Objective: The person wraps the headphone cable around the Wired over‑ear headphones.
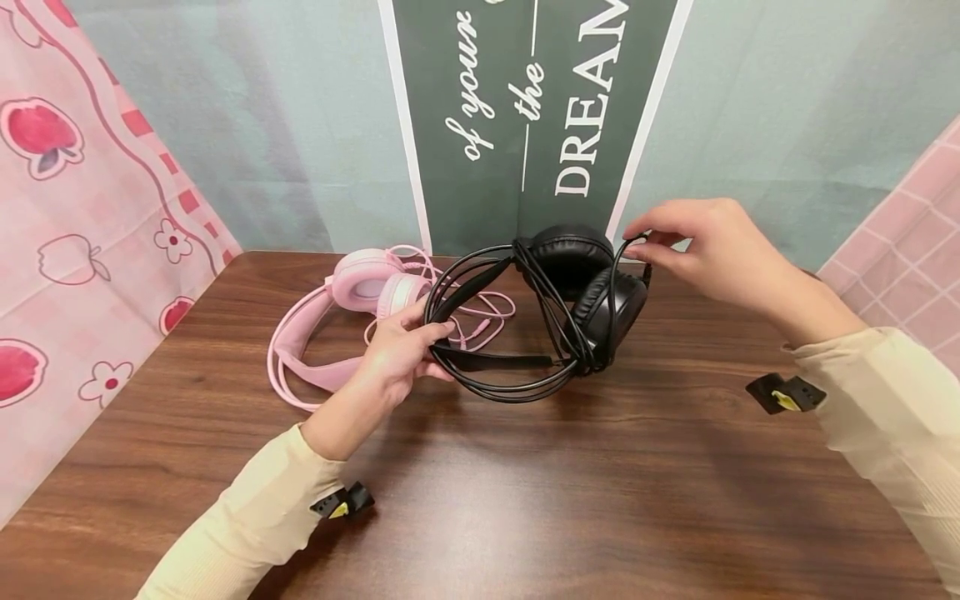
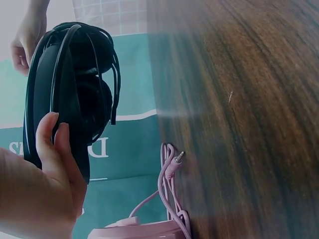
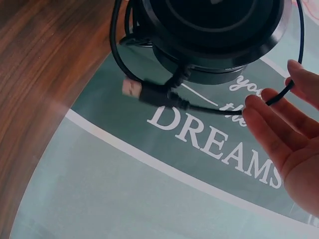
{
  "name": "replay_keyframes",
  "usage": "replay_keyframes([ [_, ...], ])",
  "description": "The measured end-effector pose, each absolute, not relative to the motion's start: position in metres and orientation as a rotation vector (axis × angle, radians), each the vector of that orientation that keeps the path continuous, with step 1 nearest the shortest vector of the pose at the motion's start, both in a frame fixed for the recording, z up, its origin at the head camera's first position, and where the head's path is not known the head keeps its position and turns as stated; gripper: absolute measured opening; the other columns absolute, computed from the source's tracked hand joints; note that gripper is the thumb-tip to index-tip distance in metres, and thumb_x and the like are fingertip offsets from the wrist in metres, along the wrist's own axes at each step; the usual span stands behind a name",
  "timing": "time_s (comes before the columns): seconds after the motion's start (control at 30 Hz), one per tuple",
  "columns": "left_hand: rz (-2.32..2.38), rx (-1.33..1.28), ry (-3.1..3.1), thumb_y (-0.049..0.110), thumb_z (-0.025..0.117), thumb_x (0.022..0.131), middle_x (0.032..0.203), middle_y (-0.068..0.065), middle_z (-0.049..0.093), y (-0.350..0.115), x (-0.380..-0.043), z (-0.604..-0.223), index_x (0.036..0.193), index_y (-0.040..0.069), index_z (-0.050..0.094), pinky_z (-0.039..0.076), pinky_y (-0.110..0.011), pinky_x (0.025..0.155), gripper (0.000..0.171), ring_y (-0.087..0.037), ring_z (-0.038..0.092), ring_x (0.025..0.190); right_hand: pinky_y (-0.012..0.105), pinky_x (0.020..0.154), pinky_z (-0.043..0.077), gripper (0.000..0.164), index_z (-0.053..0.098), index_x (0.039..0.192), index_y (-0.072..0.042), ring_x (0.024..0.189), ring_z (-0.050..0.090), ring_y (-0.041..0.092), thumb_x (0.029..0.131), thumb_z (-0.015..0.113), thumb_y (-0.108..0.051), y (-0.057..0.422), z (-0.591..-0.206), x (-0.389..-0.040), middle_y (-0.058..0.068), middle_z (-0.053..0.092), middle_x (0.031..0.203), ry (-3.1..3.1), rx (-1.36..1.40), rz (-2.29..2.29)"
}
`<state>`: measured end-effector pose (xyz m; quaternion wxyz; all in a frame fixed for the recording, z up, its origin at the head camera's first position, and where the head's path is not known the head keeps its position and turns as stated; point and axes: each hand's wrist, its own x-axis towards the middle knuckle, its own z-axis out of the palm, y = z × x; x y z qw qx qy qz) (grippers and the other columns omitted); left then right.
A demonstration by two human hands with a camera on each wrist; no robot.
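Two headsets show: one black with two round padded ear cups (image 1: 607, 310), held up above the surface, and one pale pink (image 1: 365, 279) lying behind the left hand (image 1: 401, 346). The left hand's fingers are curled round the black headband, with the cable looped along it; the right hand's fingers (image 1: 701, 246) pinch a thin black cable (image 3: 214, 109) beside one cup. The right wrist view shows a black USB plug (image 3: 154, 93); the left wrist view shows a pink metal-tipped audio plug (image 2: 173, 167). The surface (image 1: 480, 517) is dark brown wood grain, before a green lettered hanging (image 1: 487, 187) and pink apple-print fabric (image 1: 97, 317).
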<state>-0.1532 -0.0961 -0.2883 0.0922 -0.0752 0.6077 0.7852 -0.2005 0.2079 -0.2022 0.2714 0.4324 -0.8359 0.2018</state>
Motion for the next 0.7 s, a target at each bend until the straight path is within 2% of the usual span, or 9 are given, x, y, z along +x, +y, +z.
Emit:
replay_keyframes([
  [0.2,2.324,-0.215,1.808,-0.005,0.053,0.086,0.080,-0.005,0.053,-0.096,-0.153,-0.290,0.134,0.009,0.046,0.053,-0.032,0.041,0.050,-0.015,0.058,0.051,0.009,0.071,0.037,0.025,0.067,0.085,-0.002,0.079,0.051,-0.005,0.064,0.074,0.010,0.207,-0.200,-0.203,0.004,0.064,0.079,-2.207,1.245,0.549],
  [0.47,2.292,-0.201,1.793,-0.006,0.052,0.086,0.075,-0.006,0.055,-0.094,-0.151,-0.290,0.137,0.011,0.042,0.053,-0.030,0.041,0.054,-0.014,0.059,0.053,0.009,0.081,0.038,0.028,0.068,0.086,-0.005,0.090,0.053,-0.001,0.063,0.076,0.009,0.201,-0.200,-0.209,0.004,0.065,0.088,-2.223,1.320,0.568],
  [0.7,2.265,-0.215,1.791,-0.007,0.053,0.086,0.075,-0.007,0.054,-0.090,-0.151,-0.290,0.137,0.014,0.042,0.053,-0.032,0.041,0.056,-0.015,0.058,0.053,0.009,0.081,0.038,0.031,0.068,0.086,-0.008,0.090,0.056,0.007,0.062,0.077,0.009,0.196,-0.201,-0.214,0.003,0.065,0.092,-2.251,1.422,0.588],
])
